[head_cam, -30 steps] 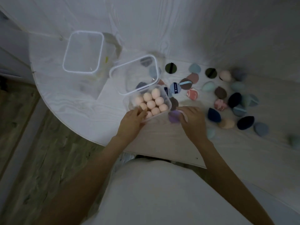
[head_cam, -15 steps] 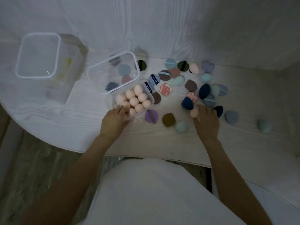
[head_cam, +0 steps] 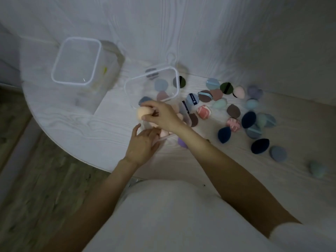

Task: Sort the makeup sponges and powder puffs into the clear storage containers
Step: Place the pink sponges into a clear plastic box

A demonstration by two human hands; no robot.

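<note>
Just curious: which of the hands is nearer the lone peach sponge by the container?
Right. The right hand pinches the peach sponge itself; the left hand sits apart from it, nearer the person, touching the small clear container.

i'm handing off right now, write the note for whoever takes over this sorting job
Right hand: pinches a peach egg-shaped makeup sponge above the small clear plastic box.
Left hand: rests on that box's near edge.
Done: other peach sponges sit in the box.
Left: place the held sponge, then sort the loose coloured sponges and powder puffs on the white wood-grain table.
The tall clear container and the middle clear container stand behind; their contents are unclear.
</note>
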